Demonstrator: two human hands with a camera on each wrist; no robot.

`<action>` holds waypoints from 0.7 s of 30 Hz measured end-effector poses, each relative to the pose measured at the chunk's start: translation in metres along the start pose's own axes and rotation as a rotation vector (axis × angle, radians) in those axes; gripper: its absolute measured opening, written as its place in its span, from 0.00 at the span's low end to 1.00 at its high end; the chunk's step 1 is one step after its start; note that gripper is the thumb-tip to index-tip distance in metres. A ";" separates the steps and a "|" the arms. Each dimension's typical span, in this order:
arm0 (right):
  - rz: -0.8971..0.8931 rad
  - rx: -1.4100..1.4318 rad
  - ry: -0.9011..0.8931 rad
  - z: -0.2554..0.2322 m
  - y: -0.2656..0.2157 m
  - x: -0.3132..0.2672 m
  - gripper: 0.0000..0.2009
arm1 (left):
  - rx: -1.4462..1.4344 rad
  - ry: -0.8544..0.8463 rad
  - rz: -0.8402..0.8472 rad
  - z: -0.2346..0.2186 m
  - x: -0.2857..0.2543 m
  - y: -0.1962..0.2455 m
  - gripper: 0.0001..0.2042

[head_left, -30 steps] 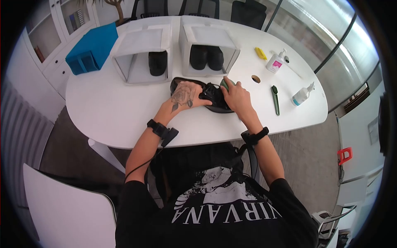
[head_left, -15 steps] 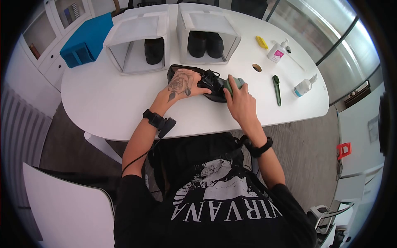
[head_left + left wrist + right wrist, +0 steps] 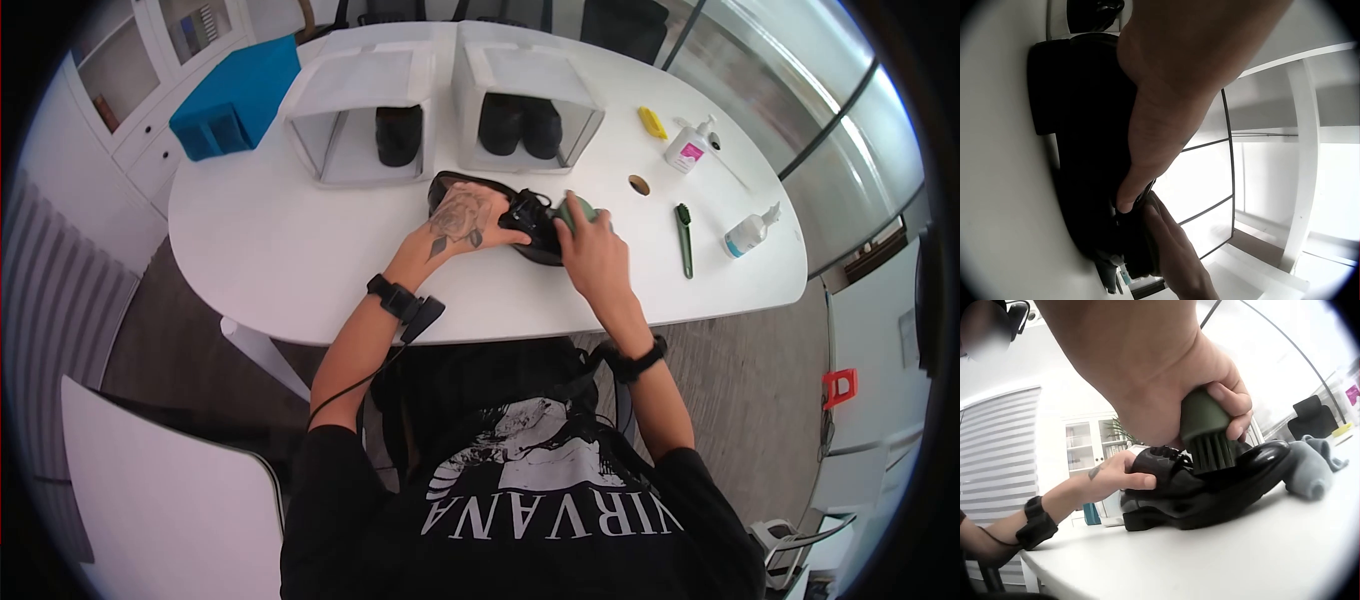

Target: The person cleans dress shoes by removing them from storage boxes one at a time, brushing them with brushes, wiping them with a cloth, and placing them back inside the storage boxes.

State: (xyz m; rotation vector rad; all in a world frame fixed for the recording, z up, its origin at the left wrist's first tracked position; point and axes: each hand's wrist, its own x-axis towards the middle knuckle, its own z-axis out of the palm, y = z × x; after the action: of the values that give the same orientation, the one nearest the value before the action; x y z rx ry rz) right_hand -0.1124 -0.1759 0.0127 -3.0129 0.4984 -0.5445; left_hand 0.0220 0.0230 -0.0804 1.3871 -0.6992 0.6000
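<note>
A glossy black lace-up shoe point(image 3: 1210, 497) lies sole down on the white table, its toe toward the right. My left hand point(image 3: 470, 215) grips it around the heel and opening, with the thumb beside the laces point(image 3: 530, 207). In my right hand point(image 3: 597, 258) is a round green brush point(image 3: 1207, 425), held from above by curled fingers. Its dark bristles point(image 3: 1213, 453) meet the top of the shoe between laces and toe. Just past the toe sits a crumpled grey-blue cloth point(image 3: 1310, 469), mostly hidden behind my right hand in the head view.
Two white open-fronted boxes point(image 3: 362, 90) stand behind the shoe, with black shoes point(image 3: 398, 138) inside. A blue fabric case point(image 3: 235, 100) lies at left. To the right are a long-handled green brush point(image 3: 685, 245), spray bottle point(image 3: 750, 232), pump bottle point(image 3: 688, 150) and yellow item point(image 3: 652, 122).
My right hand has slid the green brush along the shoe toward the toe, then slightly back toward the laces. The left hand keeps its grip; the head view has shifted a little.
</note>
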 end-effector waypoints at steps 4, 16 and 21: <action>0.080 0.057 -0.010 -0.011 -0.002 -0.025 0.26 | 0.188 -0.261 0.010 0.016 0.022 -0.006 0.31; -0.127 -0.040 -0.009 0.019 0.001 0.067 0.23 | 0.669 -1.019 0.128 -0.042 0.029 0.011 0.30; 0.059 0.089 -0.044 -0.006 0.011 0.011 0.26 | 0.333 -0.665 -0.101 0.001 0.030 -0.032 0.36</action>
State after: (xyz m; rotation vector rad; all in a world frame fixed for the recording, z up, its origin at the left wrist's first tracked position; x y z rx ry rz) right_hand -0.1084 -0.1891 0.0213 -2.9088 0.5435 -0.4821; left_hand 0.0652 0.0186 -0.0794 1.9498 -1.0790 0.1620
